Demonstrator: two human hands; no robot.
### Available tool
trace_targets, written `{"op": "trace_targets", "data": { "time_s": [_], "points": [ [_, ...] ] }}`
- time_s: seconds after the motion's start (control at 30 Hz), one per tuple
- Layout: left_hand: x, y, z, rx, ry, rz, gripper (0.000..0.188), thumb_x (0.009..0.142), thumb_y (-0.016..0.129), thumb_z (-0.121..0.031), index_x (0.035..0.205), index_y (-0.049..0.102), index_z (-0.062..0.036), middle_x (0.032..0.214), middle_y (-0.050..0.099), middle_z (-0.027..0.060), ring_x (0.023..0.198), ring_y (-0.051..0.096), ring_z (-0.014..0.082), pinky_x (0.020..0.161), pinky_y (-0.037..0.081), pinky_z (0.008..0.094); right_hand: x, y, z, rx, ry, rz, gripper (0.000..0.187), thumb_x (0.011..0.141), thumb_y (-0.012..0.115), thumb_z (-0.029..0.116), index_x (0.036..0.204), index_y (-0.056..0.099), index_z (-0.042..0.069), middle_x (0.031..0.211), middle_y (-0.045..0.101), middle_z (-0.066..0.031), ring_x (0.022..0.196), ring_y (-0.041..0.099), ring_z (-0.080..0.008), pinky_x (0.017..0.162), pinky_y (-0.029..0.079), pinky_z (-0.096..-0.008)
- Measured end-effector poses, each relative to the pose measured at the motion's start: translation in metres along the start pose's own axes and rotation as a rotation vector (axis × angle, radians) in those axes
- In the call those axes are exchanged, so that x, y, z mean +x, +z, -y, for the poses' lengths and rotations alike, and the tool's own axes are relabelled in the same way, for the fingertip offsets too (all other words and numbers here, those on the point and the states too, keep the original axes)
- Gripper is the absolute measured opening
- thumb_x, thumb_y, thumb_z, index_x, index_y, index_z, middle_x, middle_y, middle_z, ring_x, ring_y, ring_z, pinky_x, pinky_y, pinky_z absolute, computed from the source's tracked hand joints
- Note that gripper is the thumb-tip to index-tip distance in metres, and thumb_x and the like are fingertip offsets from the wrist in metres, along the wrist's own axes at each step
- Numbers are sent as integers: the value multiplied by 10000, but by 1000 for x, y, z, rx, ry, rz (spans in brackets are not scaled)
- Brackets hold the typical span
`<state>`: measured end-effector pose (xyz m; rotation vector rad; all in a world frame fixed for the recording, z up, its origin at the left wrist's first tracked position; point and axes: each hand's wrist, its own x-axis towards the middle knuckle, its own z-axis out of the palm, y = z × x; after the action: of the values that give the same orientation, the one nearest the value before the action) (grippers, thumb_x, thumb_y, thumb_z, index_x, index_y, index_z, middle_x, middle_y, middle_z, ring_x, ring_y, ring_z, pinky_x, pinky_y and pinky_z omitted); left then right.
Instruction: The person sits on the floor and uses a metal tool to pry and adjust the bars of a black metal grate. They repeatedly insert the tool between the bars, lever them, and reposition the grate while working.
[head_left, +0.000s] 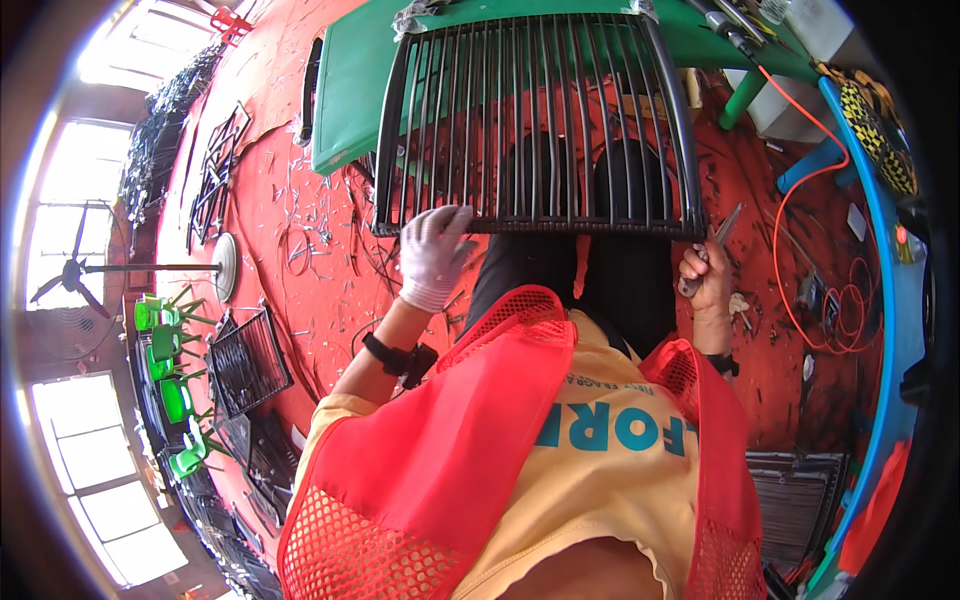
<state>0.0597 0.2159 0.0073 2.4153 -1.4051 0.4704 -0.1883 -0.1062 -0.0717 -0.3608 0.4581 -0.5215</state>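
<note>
A dark slatted panel [545,224], with long rods between two thicker curved side bars, reaches from the green table over my lap. At its near left corner is my left hand [430,262], in a pale glove. Its fingers lie over the near rail and its thumb is below, closed about the rail. My bare right hand [707,280] is closed around the handles of metal scissors [729,224], just beside the near right corner. The blades point away from me, slightly parted.
Beneath the panel's far end stands a green table [345,100]. An orange cord [785,215] hangs from a power tool [722,27] at far right. A blue-edged table [880,200] flanks my right. Scraps litter the red floor [330,260]; green chairs [175,400] and a fan [75,272] are left.
</note>
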Motion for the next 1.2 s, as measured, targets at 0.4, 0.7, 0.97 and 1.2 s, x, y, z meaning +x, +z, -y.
{"op": "trace_targets", "data": {
  "time_s": [0.4,0.7,0.97,1.2],
  "points": [
    [11,20,-7,-65,140,-47,381,714,715,-166,1087,636,-154,1029,578,21,972,529,256,846,399,413,-1,7,-1,40,85,56,188,951,573,265,920,600,82,640,500,10,427,426,-73,388,350,-225],
    [36,15,12,85,156,120,535,695,679,-117,1216,559,-95,1180,572,111,1058,521,331,957,373,473,-31,72,14,27,-38,220,182,970,541,250,864,597,114,793,660,1,352,351,-36,348,310,-200],
    [60,-14,-59,-299,97,-249,376,659,698,-107,1022,603,-75,972,633,102,908,588,331,874,436,448,-115,195,96,-303,-409,260,224,985,504,242,948,599,43,845,670,-29,334,333,-35,332,306,-209],
    [81,-50,-124,-670,-11,-416,352,647,737,-39,972,603,-30,947,662,141,879,634,337,810,502,386,-168,297,142,-549,-641,599,223,986,447,195,978,574,12,724,572,1,392,334,0,383,312,-183]
  ]
}}
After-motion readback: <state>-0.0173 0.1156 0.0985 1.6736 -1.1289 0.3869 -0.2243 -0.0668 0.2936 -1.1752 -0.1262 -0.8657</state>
